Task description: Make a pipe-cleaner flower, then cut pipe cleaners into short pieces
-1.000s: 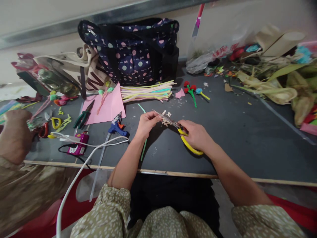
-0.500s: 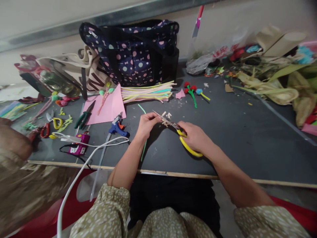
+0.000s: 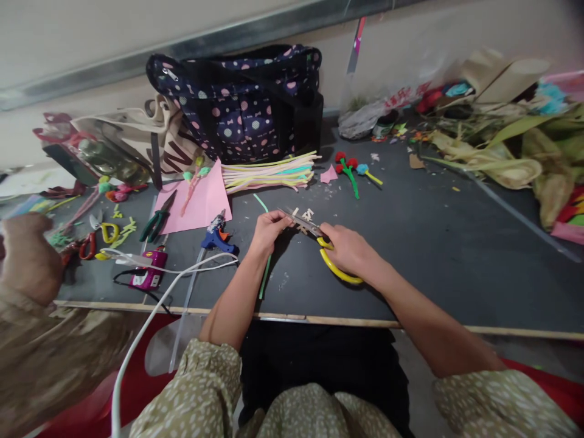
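Observation:
My right hand (image 3: 347,248) is closed round the yellow handles of a pair of scissors (image 3: 312,227), whose blades point left. The blade tips reach the fingertips of my left hand (image 3: 268,232), which pinch together; whatever they hold is too small to make out. Several short cream-coloured cut pieces (image 3: 308,214) lie on the table just behind the blades. A green pipe cleaner (image 3: 265,277) passes beneath my left hand and wrist, its middle hidden.
Behind my hands lies a bundle of pastel pipe cleaners (image 3: 269,173) beside pink paper (image 3: 210,201). A blue glue gun (image 3: 218,237), pliers (image 3: 157,218) and a white cable (image 3: 171,283) are at left, near another person's arm (image 3: 30,258). Red pompom flowers (image 3: 349,170) lie farther back.
The scissors and my right hand have shifted slightly left. My left hand stays about where it was, and the view has tilted a little.

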The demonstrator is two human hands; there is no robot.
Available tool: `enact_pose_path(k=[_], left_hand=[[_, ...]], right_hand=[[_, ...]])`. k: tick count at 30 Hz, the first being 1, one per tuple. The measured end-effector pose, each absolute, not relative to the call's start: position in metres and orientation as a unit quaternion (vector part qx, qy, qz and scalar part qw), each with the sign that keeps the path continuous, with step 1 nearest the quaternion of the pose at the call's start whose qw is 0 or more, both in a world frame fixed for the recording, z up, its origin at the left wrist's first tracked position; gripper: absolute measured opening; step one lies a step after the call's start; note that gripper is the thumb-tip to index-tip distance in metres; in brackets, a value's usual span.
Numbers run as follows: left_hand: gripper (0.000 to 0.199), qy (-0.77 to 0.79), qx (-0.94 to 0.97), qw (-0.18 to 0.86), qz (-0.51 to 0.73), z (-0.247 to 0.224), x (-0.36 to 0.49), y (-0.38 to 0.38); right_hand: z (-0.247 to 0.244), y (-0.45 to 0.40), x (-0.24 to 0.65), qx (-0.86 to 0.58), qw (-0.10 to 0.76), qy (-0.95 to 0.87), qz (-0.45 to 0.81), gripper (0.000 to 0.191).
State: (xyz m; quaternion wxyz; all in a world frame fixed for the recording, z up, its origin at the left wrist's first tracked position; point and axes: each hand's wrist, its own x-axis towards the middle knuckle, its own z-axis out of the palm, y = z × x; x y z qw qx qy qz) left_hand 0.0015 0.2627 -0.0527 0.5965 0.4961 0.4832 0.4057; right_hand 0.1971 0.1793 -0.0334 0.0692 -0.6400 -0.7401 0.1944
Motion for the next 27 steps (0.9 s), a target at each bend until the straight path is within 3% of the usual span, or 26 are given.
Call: enact_pose_path(k=[16, 27], left_hand=[[0.019, 0.499, 0.498, 0.585, 0.4, -0.057, 0.003, 0.263], [0.022, 0.482, 0.457, 0.629, 0.403, -0.061, 0.001, 0.268]], right_hand=[[-0.028, 0.189, 0.194, -0.648, 0.033, -0.726, 0.226, 0.028], [-0.016, 0.205, 0.197, -0.628, 0.08, -0.686, 0.358, 0.006]])
